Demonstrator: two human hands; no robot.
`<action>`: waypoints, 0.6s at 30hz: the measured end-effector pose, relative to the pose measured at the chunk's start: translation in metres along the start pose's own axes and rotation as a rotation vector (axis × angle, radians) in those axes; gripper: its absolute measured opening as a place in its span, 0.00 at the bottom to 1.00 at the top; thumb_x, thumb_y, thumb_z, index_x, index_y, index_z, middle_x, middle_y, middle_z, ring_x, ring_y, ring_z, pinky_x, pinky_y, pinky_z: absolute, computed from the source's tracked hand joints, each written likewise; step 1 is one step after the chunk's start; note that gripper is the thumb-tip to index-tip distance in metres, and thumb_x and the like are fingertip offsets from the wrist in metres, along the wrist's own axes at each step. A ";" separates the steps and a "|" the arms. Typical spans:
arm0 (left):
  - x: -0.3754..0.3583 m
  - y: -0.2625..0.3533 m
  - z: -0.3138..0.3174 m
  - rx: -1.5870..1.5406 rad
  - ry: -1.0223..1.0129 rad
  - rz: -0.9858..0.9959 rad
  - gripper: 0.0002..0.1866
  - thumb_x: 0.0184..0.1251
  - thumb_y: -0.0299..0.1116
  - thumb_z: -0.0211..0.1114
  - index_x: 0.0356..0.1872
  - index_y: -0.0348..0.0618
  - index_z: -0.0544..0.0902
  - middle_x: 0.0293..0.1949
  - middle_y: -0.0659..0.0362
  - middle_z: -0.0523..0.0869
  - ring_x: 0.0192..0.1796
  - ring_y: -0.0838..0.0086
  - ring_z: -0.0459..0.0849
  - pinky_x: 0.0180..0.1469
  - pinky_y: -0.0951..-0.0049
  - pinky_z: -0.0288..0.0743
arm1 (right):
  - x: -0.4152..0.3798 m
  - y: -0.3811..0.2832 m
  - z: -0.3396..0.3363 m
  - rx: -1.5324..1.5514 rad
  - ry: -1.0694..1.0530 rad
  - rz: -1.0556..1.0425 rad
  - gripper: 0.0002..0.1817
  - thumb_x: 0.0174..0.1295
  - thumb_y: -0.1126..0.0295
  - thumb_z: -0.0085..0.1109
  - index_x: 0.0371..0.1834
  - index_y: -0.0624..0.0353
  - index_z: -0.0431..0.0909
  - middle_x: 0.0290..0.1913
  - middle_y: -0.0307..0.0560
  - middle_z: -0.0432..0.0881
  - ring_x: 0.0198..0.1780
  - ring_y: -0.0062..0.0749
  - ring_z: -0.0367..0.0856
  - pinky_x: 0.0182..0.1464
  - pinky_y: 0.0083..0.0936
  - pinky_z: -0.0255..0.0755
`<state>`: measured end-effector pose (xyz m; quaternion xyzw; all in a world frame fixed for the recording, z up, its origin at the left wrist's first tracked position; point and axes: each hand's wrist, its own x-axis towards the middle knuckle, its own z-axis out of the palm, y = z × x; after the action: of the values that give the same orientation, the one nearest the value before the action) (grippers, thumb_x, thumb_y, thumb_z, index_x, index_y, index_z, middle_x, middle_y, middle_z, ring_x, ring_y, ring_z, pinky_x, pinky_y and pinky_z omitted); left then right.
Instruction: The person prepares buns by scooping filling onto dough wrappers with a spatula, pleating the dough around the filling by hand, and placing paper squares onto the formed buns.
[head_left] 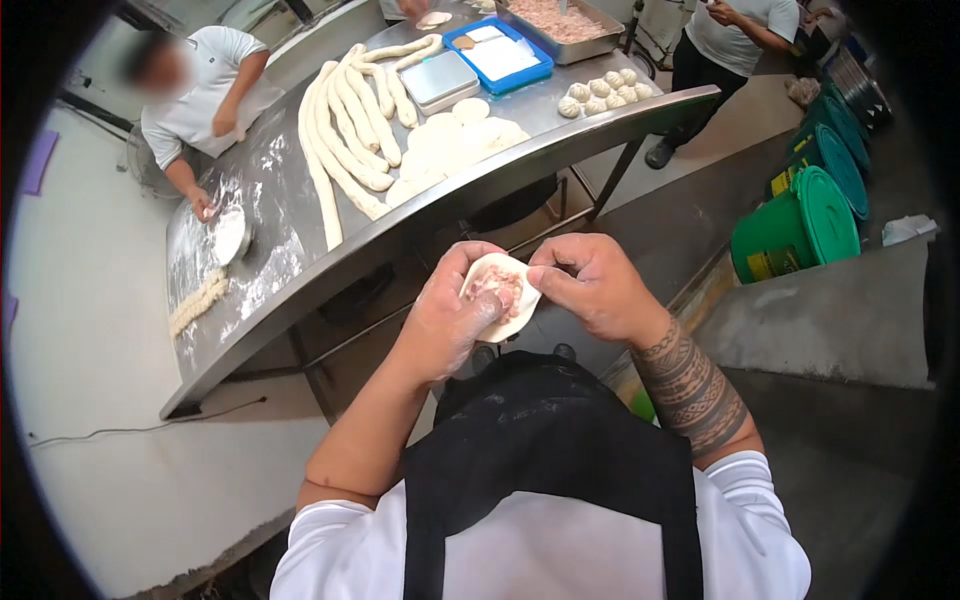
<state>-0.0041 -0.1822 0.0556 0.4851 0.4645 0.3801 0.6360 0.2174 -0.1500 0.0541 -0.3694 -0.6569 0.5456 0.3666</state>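
A round dough wrapper [515,322] with pink minced filling [506,286] in its middle is held up in front of my apron, off the table. My left hand [450,310] cups it from the left and below, the thumb pressing on the filling. My right hand [590,285] pinches the wrapper's right edge between thumb and index finger. Beyond my hands, flat dough wrappers [455,145] lie piled on the steel table [270,225], beside long dough ropes [340,115]. Pleated buns [605,90] stand in rows near the table's right end.
A metal tray of minced filling [565,18], a blue tray [498,55] and a scale [438,80] sit at the back. A co-worker [215,90] reaches to a flour bowl [231,235] at left; another person [735,40] stands behind. Green buckets [800,225] are at right.
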 end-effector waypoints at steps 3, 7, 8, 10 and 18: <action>0.001 -0.005 0.013 0.012 0.057 -0.015 0.20 0.69 0.33 0.69 0.58 0.39 0.76 0.47 0.59 0.84 0.48 0.79 0.82 0.53 0.75 0.79 | -0.004 -0.002 -0.015 -0.031 -0.046 0.036 0.12 0.67 0.66 0.64 0.36 0.66 0.84 0.28 0.42 0.81 0.32 0.21 0.75 0.38 0.27 0.72; -0.002 -0.008 0.022 0.020 -0.010 -0.075 0.20 0.69 0.34 0.69 0.57 0.38 0.76 0.47 0.59 0.83 0.47 0.80 0.82 0.51 0.74 0.79 | -0.007 0.008 -0.024 0.046 -0.134 0.140 0.12 0.68 0.65 0.63 0.35 0.65 0.84 0.27 0.42 0.80 0.31 0.21 0.74 0.37 0.26 0.71; -0.003 -0.009 0.025 -0.049 0.019 -0.099 0.19 0.71 0.34 0.68 0.58 0.38 0.76 0.47 0.59 0.84 0.47 0.79 0.82 0.50 0.73 0.79 | -0.006 0.011 -0.025 0.029 -0.136 0.114 0.12 0.69 0.65 0.63 0.35 0.65 0.84 0.27 0.41 0.80 0.31 0.21 0.73 0.37 0.26 0.71; -0.004 -0.014 0.036 -0.185 0.076 -0.136 0.17 0.75 0.35 0.65 0.58 0.39 0.76 0.48 0.58 0.84 0.48 0.78 0.83 0.49 0.72 0.80 | -0.004 0.020 -0.027 -0.008 -0.136 0.056 0.13 0.69 0.65 0.63 0.35 0.65 0.84 0.26 0.41 0.80 0.30 0.21 0.73 0.36 0.26 0.71; -0.009 -0.044 0.060 -0.716 0.292 -0.052 0.14 0.83 0.33 0.55 0.61 0.39 0.75 0.53 0.53 0.84 0.51 0.68 0.87 0.50 0.65 0.84 | 0.000 0.021 -0.011 -0.149 -0.123 0.100 0.14 0.69 0.64 0.64 0.33 0.66 0.83 0.26 0.45 0.81 0.31 0.21 0.76 0.36 0.26 0.72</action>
<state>0.0525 -0.2169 0.0204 0.1611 0.4002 0.5671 0.7016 0.2291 -0.1421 0.0349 -0.3938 -0.6976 0.5344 0.2695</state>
